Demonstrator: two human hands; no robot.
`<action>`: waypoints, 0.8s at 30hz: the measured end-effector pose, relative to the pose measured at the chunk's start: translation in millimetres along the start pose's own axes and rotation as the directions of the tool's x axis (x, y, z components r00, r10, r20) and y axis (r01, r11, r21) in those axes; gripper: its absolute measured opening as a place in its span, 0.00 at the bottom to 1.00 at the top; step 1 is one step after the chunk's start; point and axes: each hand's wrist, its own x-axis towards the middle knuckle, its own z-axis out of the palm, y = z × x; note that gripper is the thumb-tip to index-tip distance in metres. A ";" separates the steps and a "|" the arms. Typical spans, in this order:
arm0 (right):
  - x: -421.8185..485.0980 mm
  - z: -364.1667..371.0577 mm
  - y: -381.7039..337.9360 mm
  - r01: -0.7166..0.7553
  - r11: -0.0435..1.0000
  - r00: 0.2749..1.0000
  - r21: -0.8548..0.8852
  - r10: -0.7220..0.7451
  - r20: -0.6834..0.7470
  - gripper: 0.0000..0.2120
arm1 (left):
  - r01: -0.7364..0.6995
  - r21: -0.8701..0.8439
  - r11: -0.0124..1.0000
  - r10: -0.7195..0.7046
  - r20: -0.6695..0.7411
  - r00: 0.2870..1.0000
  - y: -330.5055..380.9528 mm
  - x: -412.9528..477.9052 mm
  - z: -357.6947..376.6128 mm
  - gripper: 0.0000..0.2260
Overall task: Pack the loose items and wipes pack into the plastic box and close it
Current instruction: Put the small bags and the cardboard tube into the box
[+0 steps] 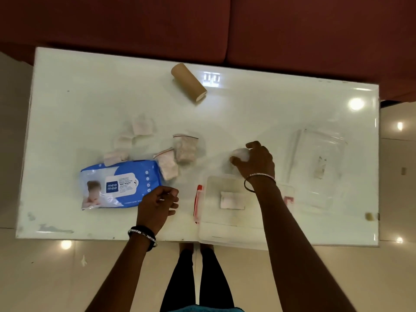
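A clear plastic box with red latches stands open at the table's near edge, one white pad inside. My right hand is just beyond the box, fingers closed around a small white round item on the table. My left hand hovers loosely curled and holding nothing, between the box and the blue wipes pack. Two small zip bags with white contents lie beyond the wipes. Several white gauze pads lie to their left. A brown roll lies at the far side.
The clear box lid lies to the right of the box on the glossy white table. A dark red sofa runs along the table's far edge. Tiled floor and my legs show below the near edge.
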 end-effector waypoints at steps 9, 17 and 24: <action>23.3 7.4 -2.5 -0.028 0.998 1.000 -0.051 0.027 -0.015 0.28 | -0.235 0.081 0.969 0.249 -0.344 0.905 12.6 3.3 3.5 0.03; -59.2 -26.2 0.8 0.099 0.487 0.995 0.868 -0.033 -0.095 0.29 | -0.167 0.300 0.939 0.286 -0.416 0.863 39.1 22.2 9.9 0.23; -115.0 -1.3 41.1 -0.204 0.420 0.978 0.884 0.137 0.160 0.31 | -0.031 0.484 0.874 0.257 -0.408 0.876 49.5 42.2 17.7 0.21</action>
